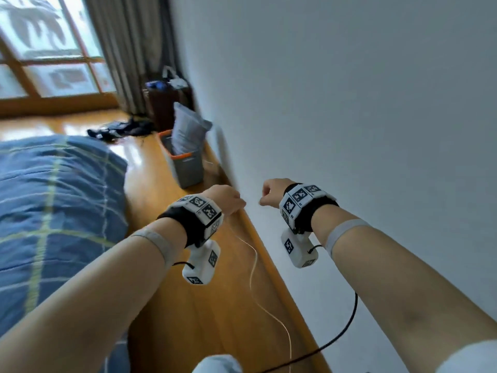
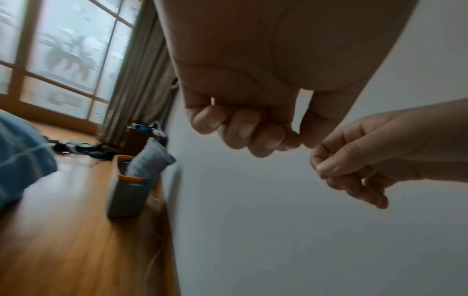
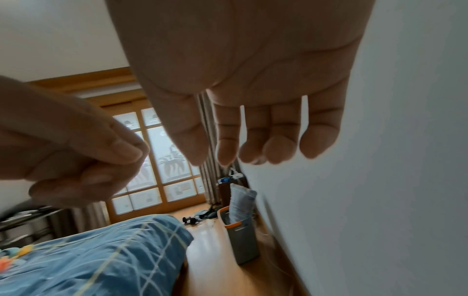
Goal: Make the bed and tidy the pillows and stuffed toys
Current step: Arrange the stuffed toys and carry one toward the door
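The bed's blue plaid duvet (image 1: 53, 197) lies spread at the left, and its corner (image 3: 101, 256) hangs over the bed's edge. Blurred orange and yellow soft shapes (image 3: 15, 254) sit on the bed at the far left of the right wrist view. Both hands hover in the air over the floor strip between the bed and the wall, away from the bedding. My left hand (image 1: 228, 200) has its fingers (image 2: 240, 128) curled with the thumb against the index finger, and nothing shows in it. My right hand (image 1: 270, 193) hangs with loosely bent fingers (image 3: 276, 148) and holds nothing.
A grey bin with an orange rim (image 1: 188, 168) stands by the white wall (image 1: 349, 103) with a grey cushion-like bag (image 1: 188, 127) in it. Dark clothes (image 1: 118, 129) lie on the wooden floor. A thin white wire (image 1: 252, 267) runs along the skirting board.
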Demonstrator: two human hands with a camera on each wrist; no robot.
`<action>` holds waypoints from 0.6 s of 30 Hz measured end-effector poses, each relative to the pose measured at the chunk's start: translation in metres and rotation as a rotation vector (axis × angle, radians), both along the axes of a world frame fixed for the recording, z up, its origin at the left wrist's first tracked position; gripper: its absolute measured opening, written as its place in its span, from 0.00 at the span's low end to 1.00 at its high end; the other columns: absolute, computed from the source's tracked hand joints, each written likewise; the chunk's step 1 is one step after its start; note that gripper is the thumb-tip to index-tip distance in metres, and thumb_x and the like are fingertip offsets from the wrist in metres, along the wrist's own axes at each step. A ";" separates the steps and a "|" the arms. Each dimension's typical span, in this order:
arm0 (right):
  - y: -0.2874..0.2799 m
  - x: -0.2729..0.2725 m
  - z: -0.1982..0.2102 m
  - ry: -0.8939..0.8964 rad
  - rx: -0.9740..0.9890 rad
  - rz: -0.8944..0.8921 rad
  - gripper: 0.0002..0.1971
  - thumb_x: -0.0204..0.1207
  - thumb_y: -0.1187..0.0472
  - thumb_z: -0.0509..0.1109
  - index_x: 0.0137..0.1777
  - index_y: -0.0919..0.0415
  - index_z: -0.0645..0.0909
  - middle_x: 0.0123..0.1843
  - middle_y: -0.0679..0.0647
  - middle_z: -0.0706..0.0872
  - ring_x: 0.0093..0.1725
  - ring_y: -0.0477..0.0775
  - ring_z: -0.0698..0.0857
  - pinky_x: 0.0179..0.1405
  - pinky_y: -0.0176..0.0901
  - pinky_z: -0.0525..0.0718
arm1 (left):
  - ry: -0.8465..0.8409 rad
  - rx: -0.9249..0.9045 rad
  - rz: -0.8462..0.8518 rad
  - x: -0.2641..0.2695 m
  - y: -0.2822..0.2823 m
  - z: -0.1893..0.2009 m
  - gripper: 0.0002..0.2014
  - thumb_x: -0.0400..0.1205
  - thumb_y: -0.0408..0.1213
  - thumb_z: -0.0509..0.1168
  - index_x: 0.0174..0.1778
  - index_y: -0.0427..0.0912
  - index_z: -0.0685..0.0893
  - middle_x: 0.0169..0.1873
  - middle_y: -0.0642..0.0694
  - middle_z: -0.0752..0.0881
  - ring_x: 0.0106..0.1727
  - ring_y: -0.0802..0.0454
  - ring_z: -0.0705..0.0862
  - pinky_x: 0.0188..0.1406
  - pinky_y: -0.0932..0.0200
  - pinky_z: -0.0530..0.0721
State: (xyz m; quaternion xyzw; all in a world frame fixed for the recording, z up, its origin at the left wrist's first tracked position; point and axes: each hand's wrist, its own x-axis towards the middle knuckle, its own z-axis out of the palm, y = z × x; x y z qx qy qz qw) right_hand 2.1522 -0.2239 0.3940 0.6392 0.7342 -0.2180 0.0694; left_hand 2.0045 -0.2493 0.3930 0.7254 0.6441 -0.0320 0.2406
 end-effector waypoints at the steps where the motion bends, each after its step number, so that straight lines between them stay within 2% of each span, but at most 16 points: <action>1: 0.028 -0.020 0.000 0.007 -0.001 0.054 0.15 0.75 0.54 0.66 0.58 0.60 0.79 0.58 0.58 0.85 0.57 0.60 0.83 0.48 0.43 0.76 | -0.007 0.000 0.052 -0.019 0.020 -0.002 0.17 0.84 0.43 0.55 0.55 0.34 0.83 0.58 0.37 0.85 0.61 0.40 0.81 0.58 0.53 0.77; 3: 0.081 -0.061 -0.002 0.017 0.002 0.155 0.14 0.76 0.53 0.66 0.58 0.59 0.79 0.59 0.58 0.84 0.58 0.59 0.83 0.50 0.44 0.77 | -0.037 0.007 0.161 -0.060 0.065 -0.010 0.16 0.84 0.43 0.56 0.52 0.35 0.85 0.54 0.36 0.85 0.58 0.40 0.83 0.55 0.53 0.78; 4: 0.108 -0.083 -0.004 0.012 0.001 0.204 0.14 0.76 0.53 0.65 0.58 0.59 0.79 0.59 0.57 0.84 0.58 0.59 0.82 0.51 0.44 0.77 | -0.058 0.016 0.211 -0.081 0.087 -0.013 0.15 0.83 0.43 0.57 0.47 0.37 0.85 0.49 0.35 0.85 0.52 0.41 0.83 0.51 0.53 0.79; 6: 0.161 -0.126 -0.011 -0.012 0.000 0.292 0.15 0.77 0.53 0.65 0.59 0.59 0.78 0.59 0.57 0.84 0.57 0.58 0.82 0.51 0.43 0.76 | -0.076 0.049 0.293 -0.123 0.133 -0.019 0.14 0.82 0.43 0.58 0.34 0.39 0.80 0.35 0.41 0.81 0.41 0.45 0.79 0.38 0.57 0.75; 8: 0.217 -0.169 -0.013 -0.025 0.015 0.349 0.15 0.76 0.54 0.65 0.59 0.59 0.79 0.59 0.57 0.84 0.53 0.56 0.81 0.51 0.44 0.77 | -0.081 0.067 0.350 -0.164 0.180 -0.018 0.15 0.82 0.42 0.59 0.33 0.38 0.78 0.30 0.45 0.77 0.38 0.47 0.76 0.30 0.60 0.70; 11: 0.292 -0.231 -0.002 -0.020 0.030 0.386 0.15 0.76 0.54 0.65 0.60 0.60 0.79 0.55 0.56 0.83 0.54 0.55 0.81 0.55 0.47 0.80 | -0.108 0.079 0.417 -0.222 0.247 -0.007 0.14 0.80 0.42 0.60 0.30 0.40 0.77 0.28 0.45 0.76 0.33 0.50 0.74 0.29 0.60 0.68; 14: 0.364 -0.284 0.009 0.017 0.051 0.413 0.16 0.77 0.53 0.65 0.61 0.61 0.78 0.49 0.54 0.79 0.51 0.54 0.79 0.52 0.46 0.79 | -0.042 0.095 0.421 -0.271 0.322 0.004 0.16 0.80 0.42 0.59 0.25 0.43 0.74 0.25 0.47 0.74 0.28 0.53 0.72 0.28 0.61 0.68; 18: 0.453 -0.332 0.001 0.010 0.023 0.429 0.16 0.76 0.53 0.66 0.60 0.60 0.79 0.52 0.55 0.80 0.51 0.54 0.79 0.50 0.45 0.78 | 0.054 0.084 0.370 -0.316 0.418 0.009 0.16 0.81 0.43 0.58 0.29 0.41 0.78 0.29 0.46 0.77 0.33 0.49 0.76 0.29 0.60 0.69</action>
